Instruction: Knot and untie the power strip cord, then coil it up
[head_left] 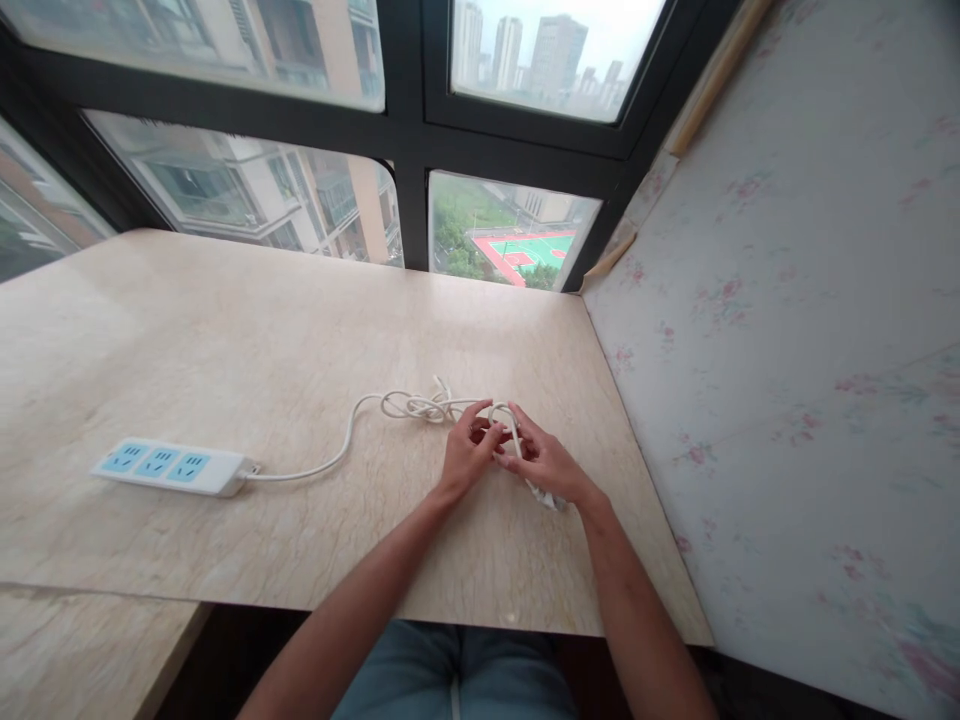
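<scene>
A white power strip (171, 466) with blue sockets lies at the left of the beige marble-look table (247, 330). Its white cable (341, 450) curves right into a tangle of loops (420, 406) near the table's right side. My left hand (466, 455) and my right hand (541, 462) meet over the loops' right end. Both hands have their fingers pinched closed on the cable. Something white, partly hidden, shows under my right wrist (546, 495); I cannot make it out.
Dark-framed windows (409, 150) run along the table's far edge. A wall with faded floral paper (787, 330) borders the right side. A second surface (82, 650) adjoins at the lower left. My legs in blue trousers (457, 670) are below the near edge.
</scene>
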